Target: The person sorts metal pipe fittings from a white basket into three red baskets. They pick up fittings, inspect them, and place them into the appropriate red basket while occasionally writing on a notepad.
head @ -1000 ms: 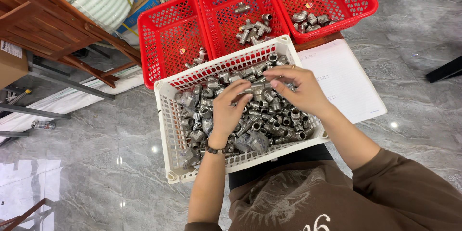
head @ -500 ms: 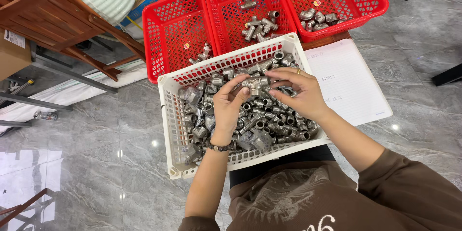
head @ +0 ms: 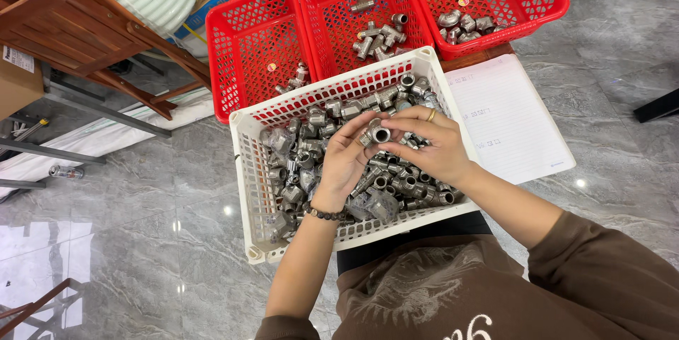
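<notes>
Both hands — left hand, right hand — pinch one grey pipe fitting above the white basket; a firm grip and open end turned upward would aid inspection.

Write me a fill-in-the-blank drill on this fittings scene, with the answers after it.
1. Both hands hold one metal fitting above the ____ basket.
2. Behind it stand ____ red baskets.
3. The beaded bracelet sits on the ____ wrist.
4. The ring is on the ____ hand.

Answers: white; three; left; right
</notes>
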